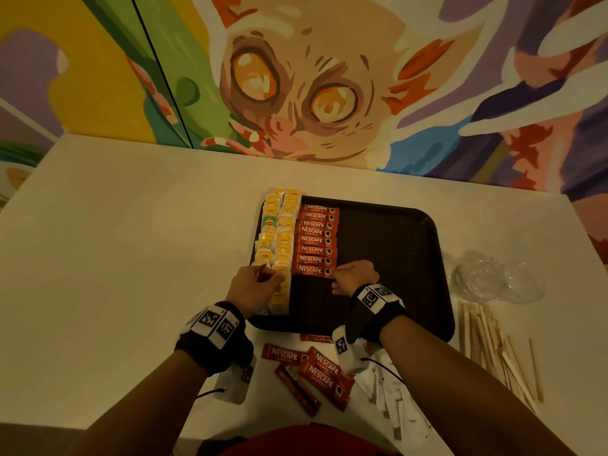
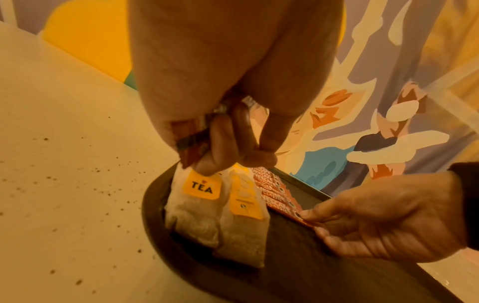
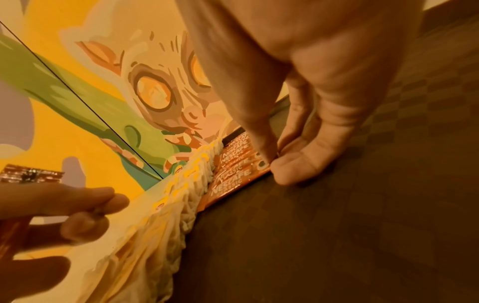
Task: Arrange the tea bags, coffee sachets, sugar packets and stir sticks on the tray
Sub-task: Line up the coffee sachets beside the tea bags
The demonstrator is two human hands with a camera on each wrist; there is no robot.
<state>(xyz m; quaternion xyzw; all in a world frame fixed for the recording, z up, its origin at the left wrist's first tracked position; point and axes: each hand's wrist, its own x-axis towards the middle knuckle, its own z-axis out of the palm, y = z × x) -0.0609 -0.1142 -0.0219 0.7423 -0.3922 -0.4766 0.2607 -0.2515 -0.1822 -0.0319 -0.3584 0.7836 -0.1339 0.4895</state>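
A dark tray (image 1: 388,245) lies on the white table. Two columns of yellow-tagged tea bags (image 1: 279,238) fill its left side, with a column of red coffee sachets (image 1: 316,240) beside them. My right hand (image 1: 353,276) pinches the right end of the nearest sachet in that column (image 1: 309,270), thumb and forefinger on its edge (image 3: 261,164). My left hand (image 1: 255,286) hovers over the tea bags (image 2: 202,205) and grips another red sachet (image 2: 190,141) in curled fingers.
Loose coffee sachets (image 1: 316,366) lie on the table in front of the tray. White sugar packets (image 1: 398,403) and wooden stir sticks (image 1: 493,343) sit at the front right. Crumpled clear plastic (image 1: 493,278) lies right of the tray. A painted wall rises behind the table.
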